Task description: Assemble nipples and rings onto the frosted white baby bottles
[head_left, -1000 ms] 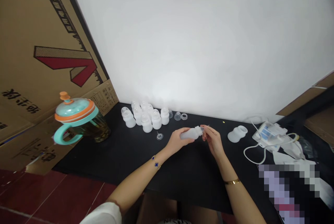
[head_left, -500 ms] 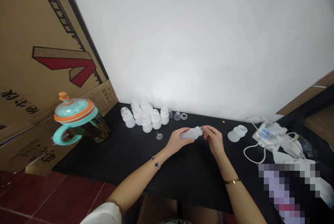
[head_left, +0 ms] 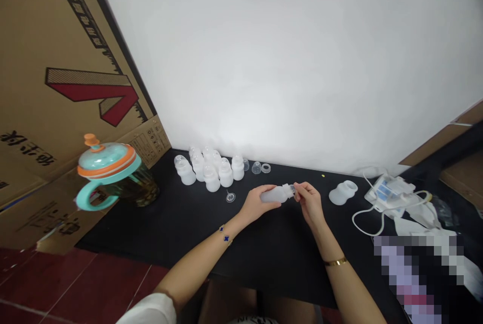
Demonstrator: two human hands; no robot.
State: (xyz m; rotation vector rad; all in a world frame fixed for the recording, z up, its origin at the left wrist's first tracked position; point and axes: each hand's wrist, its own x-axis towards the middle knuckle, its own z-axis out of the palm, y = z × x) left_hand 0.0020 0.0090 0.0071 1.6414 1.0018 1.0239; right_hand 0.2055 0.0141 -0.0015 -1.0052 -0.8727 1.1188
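My left hand is wrapped round a frosted white bottle, which lies on its side in the air with its neck to the right. At that neck, the fingers of my right hand pinch a small clear nipple. To the left stands a group of several white bottles with clear caps. Near them on the black table lies a loose clear nipple. A clear cap and a white ring rest by the wall. An uncapped white bottle is right of my hands.
At the left are a large jug with a turquoise and orange lid and a cardboard box. On the right, a white cable loops beside a white and blue packet and crumpled plastic. A white wall rises behind.
My right fingers have shifted very slightly at the bottle's neck. The bottle and my left hand are almost unmoved.
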